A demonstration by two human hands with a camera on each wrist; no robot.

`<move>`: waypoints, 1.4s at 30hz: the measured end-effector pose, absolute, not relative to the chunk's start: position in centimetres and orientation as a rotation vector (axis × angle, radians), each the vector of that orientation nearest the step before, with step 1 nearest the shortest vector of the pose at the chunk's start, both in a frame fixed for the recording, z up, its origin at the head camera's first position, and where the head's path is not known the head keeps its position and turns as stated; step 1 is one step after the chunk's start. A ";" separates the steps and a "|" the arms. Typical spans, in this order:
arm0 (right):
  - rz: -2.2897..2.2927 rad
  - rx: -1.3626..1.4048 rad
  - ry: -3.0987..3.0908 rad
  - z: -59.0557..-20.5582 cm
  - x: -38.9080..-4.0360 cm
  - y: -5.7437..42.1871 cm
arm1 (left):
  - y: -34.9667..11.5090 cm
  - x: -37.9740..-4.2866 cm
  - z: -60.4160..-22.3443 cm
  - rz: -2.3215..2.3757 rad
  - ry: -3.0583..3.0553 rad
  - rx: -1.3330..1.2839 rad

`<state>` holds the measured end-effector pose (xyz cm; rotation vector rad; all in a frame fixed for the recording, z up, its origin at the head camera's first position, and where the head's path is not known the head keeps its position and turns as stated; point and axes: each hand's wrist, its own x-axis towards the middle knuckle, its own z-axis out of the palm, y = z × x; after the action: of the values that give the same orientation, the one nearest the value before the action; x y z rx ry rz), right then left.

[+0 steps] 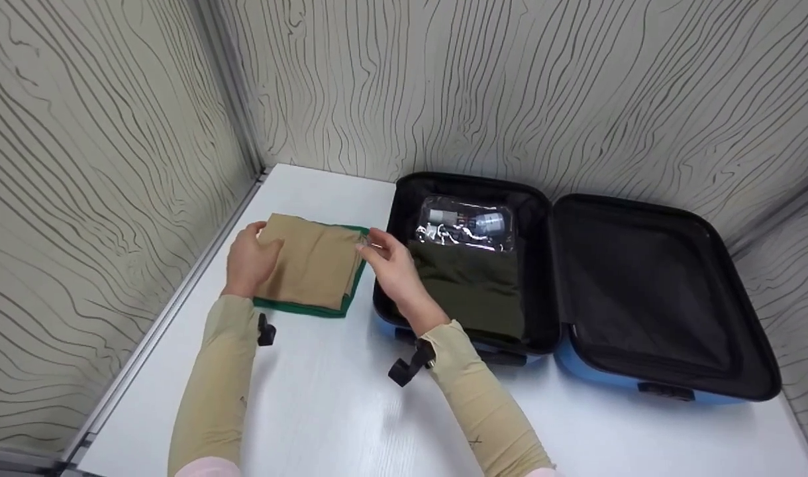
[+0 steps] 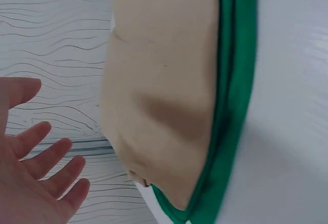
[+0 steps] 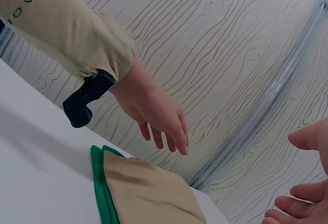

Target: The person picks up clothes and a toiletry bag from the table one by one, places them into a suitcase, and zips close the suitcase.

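Note:
A folded tan cloth [image 1: 308,262] lies on top of a folded green cloth [image 1: 298,309] at the left of the white table. My left hand [image 1: 250,262] is at the stack's left side, thumb over the tan cloth in the head view. Its fingers [image 2: 54,157] are spread and hold nothing in the left wrist view. By the stack's right edge is my right hand [image 1: 397,271], thumb and fingers apart. In the right wrist view its fingers [image 3: 297,208] are loosely extended, with nothing in them. Whether either hand touches the cloth is unclear.
An open blue suitcase [image 1: 473,344] with black lining stands right of the stack. In its left half are a clear pouch [image 1: 467,224] of small bottles and a dark olive folded cloth [image 1: 473,285]. Its lid half [image 1: 649,285] lies to the right. Patterned walls border the table.

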<state>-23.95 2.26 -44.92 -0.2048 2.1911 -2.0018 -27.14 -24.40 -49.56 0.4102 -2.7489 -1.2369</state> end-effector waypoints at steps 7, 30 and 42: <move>-1.996 -0.143 2.091 -46.6 -22.7 0.0 | -24.2 -27.5 -51.9 -1.129 -2.658 0.616; -1.907 0.127 1.936 -52.9 -21.2 -2.9 | -24.2 -27.0 -54.9 -1.039 -2.759 0.764; -1.937 0.155 1.966 -54.4 -21.8 -3.4 | -24.5 -26.4 -54.2 -1.156 -2.800 0.796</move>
<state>-21.79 -3.41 -54.39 0.1554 1.9656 -1.9367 -26.38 -24.52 -54.16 0.7963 -2.8001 -1.1564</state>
